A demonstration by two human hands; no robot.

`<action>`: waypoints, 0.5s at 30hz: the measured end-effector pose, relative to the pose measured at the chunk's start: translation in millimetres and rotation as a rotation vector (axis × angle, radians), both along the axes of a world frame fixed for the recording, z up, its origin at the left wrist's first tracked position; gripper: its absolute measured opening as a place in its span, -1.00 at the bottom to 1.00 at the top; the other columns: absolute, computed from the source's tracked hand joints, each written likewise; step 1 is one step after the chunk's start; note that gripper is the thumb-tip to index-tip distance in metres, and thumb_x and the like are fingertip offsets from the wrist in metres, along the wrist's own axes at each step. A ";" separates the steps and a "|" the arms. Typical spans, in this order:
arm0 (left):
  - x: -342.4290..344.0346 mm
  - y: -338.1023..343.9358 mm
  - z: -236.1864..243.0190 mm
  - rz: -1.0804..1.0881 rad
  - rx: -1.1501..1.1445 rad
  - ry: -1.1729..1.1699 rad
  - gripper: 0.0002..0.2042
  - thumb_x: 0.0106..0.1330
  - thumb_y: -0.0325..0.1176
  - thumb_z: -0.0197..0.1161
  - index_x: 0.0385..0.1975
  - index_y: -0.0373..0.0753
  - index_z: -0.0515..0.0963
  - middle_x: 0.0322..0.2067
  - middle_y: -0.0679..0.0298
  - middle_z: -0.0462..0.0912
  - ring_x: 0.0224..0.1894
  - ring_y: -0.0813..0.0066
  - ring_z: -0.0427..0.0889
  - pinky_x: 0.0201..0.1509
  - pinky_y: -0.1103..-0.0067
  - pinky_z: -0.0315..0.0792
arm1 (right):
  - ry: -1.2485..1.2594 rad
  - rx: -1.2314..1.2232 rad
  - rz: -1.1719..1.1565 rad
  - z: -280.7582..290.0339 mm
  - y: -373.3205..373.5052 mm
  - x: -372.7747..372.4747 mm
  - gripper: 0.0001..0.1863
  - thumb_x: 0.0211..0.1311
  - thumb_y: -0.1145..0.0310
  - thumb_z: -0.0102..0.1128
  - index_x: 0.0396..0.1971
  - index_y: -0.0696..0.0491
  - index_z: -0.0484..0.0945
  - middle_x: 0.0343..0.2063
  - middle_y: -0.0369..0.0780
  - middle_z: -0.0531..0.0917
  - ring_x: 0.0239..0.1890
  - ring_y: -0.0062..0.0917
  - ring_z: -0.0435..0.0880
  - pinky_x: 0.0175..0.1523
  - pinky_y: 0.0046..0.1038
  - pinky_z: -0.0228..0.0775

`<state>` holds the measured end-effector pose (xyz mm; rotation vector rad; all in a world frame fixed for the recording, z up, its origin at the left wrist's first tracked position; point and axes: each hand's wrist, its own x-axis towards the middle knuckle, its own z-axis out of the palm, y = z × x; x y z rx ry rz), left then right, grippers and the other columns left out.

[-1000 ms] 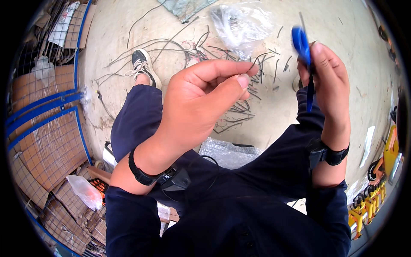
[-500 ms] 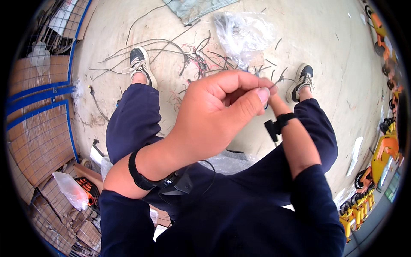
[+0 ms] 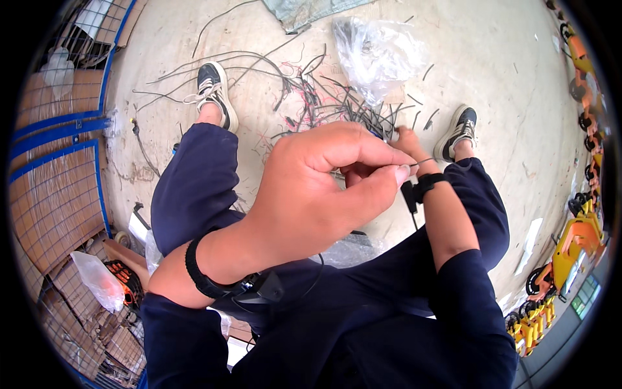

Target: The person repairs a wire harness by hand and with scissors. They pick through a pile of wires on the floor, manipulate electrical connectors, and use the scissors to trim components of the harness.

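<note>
In the head view, my right hand [image 3: 408, 141] is what differs most. A second ago it was raised well out to the right with a blue-handled tool; half a second ago it was behind my left fingertips. Now it is farther forward, down at the near right edge of the wire pile [image 3: 310, 97]. The tool no longer shows clearly: there is only a small patch of blue beside my right fingers, and I cannot tell whether that is its handle. My left hand [image 3: 317, 185] has moved a little to the right and keeps its pinch. My right shoe [image 3: 459, 133], mostly hidden a second ago, is in plain sight.

My left thumb and forefinger are closed on a thin dark wire [image 3: 425, 161], whose free end sticks out to the right, passing in front of my right wrist. The other left fingers are curled into the palm. My right hand is partly covered by the left, so I cannot tell how far open it is or what it grips.

The pile lies on the floor [image 3: 499, 84] between my shoes, with a clear plastic bag [image 3: 379, 58] just beyond it.
</note>
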<state>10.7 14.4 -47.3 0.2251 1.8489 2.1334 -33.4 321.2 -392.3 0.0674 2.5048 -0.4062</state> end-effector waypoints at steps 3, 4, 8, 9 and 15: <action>3.5 1.1 4.4 0.005 -0.052 0.062 -0.88 0.24 -0.62 0.22 -0.26 -0.44 0.63 -0.36 0.17 0.64 -0.33 0.55 0.62 -0.21 0.66 0.47 | 0.174 -0.122 0.154 71.2 5.5 -51.8 -0.51 0.11 0.16 0.28 -0.04 0.18 0.52 -0.15 0.05 0.64 -0.04 -0.08 0.60 0.07 -0.23 0.45; 3.1 3.3 6.0 0.002 -0.063 0.067 -0.88 0.25 -0.62 0.22 -0.26 -0.43 0.63 -0.36 0.17 0.64 -0.34 0.56 0.61 -0.22 0.66 0.46 | 0.279 -0.166 0.145 108.4 8.8 -64.9 -0.53 0.13 0.18 0.27 -0.05 0.19 0.52 -0.22 0.04 0.66 -0.10 -0.10 0.62 0.03 -0.23 0.46; 5.3 5.4 8.4 0.083 -0.144 0.132 -0.89 0.26 -0.60 0.22 -0.27 -0.42 0.63 -0.35 0.21 0.66 -0.37 0.61 0.58 -0.27 0.69 0.42 | 0.746 -0.320 -0.007 281.7 -31.0 -74.6 -0.77 0.26 0.34 0.18 -0.17 0.15 0.56 -0.43 -0.09 0.67 -0.39 -0.35 0.65 -0.23 -0.41 0.47; 4.4 6.3 7.2 0.097 -0.170 0.166 -0.89 0.26 -0.59 0.22 -0.27 -0.41 0.64 -0.36 0.22 0.65 -0.37 0.62 0.58 -0.27 0.69 0.42 | 0.807 -0.469 -0.065 314.0 -41.6 -58.4 -0.84 0.29 0.38 0.17 -0.27 0.18 0.55 -0.52 -0.21 0.63 -0.46 -0.59 0.56 -0.31 -0.56 0.40; 3.9 12.3 0.8 0.182 -0.311 0.307 -0.87 0.22 -0.57 0.27 -0.26 -0.36 0.66 -0.41 0.26 0.64 -0.39 0.63 0.56 -0.33 0.70 0.40 | 0.797 -0.783 0.316 359.6 -97.8 26.6 -0.89 0.01 0.61 0.22 -0.41 0.15 0.54 -0.54 -0.23 0.58 -0.56 -0.51 0.54 -0.47 -0.57 0.34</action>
